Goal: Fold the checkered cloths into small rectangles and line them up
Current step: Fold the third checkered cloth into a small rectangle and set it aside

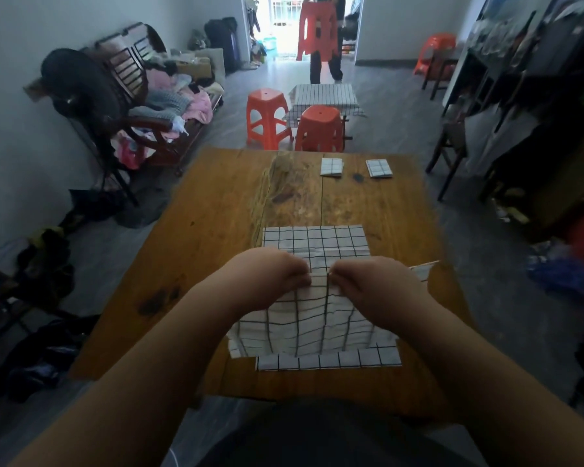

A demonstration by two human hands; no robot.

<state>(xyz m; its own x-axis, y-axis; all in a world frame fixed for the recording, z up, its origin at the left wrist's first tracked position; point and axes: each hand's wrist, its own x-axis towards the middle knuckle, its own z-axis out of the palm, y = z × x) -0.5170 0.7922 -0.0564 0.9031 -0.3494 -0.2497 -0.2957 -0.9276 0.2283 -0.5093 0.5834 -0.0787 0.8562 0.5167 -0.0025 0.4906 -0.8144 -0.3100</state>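
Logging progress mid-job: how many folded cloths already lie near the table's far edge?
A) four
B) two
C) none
B: one folded cloth and a second folded cloth lie apart near the far edge of the table; the left hand and right hand pinch a third cloth.

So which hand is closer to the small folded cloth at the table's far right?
Right. The right hand sits on the near side of the folded cloth, almost in line with it; the left hand is further left. Both pinch the large cloth.

Wooden table, spread checkered cloth nearby, two folded cloths at far edge
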